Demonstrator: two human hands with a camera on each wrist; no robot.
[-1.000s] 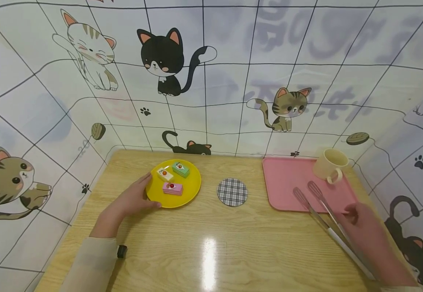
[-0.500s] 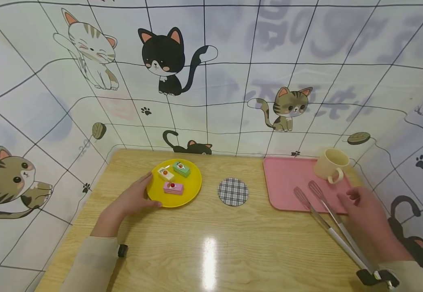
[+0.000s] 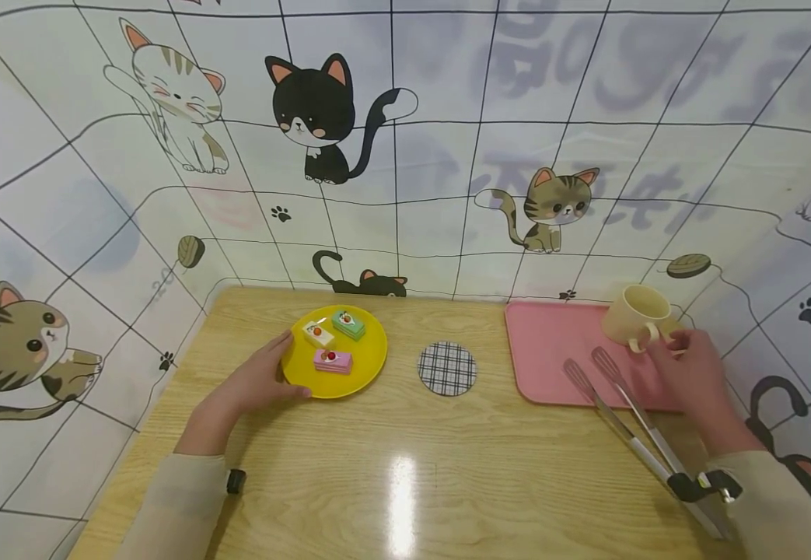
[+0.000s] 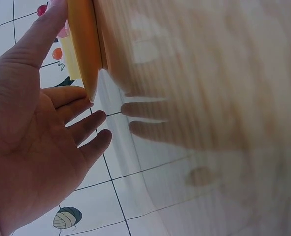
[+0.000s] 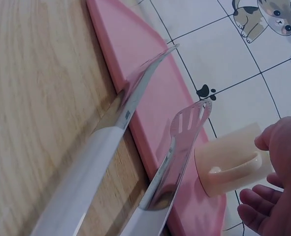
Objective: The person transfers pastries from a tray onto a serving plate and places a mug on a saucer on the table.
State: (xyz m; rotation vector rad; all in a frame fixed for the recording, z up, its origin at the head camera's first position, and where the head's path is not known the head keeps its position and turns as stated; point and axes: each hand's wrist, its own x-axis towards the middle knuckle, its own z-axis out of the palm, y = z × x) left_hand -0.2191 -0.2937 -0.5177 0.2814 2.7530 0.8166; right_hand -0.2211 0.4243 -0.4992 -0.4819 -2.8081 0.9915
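Note:
On the wooden table at left sits a yellow plate [image 3: 363, 365] bearing three small toy cake slices: green [image 3: 348, 324], cream [image 3: 318, 334] and pink [image 3: 333, 360]. My left hand [image 3: 256, 379] rests with spread fingers against the plate's left rim; the left wrist view shows thumb and index finger at the edge. At far right my right hand [image 3: 693, 373] is beside the handle of a cream mug [image 3: 632, 307], its thumb and fingers apart. The mug stands upright on the pink tray [image 3: 545, 342]. White-handled metal tongs [image 5: 150, 191] lie across the tray's front edge, below this hand.
A round checked coaster [image 3: 447, 368] lies between plate and tray. Behind the table rises a cat-patterned wall covering [image 3: 440, 233], which also closes in both sides. The tongs' handles reach toward my right sleeve [image 3: 769, 498].
My right hand has moved forward from the tray's front right corner, past the tongs, up to the mug's handle. The left hand and plate have not moved.

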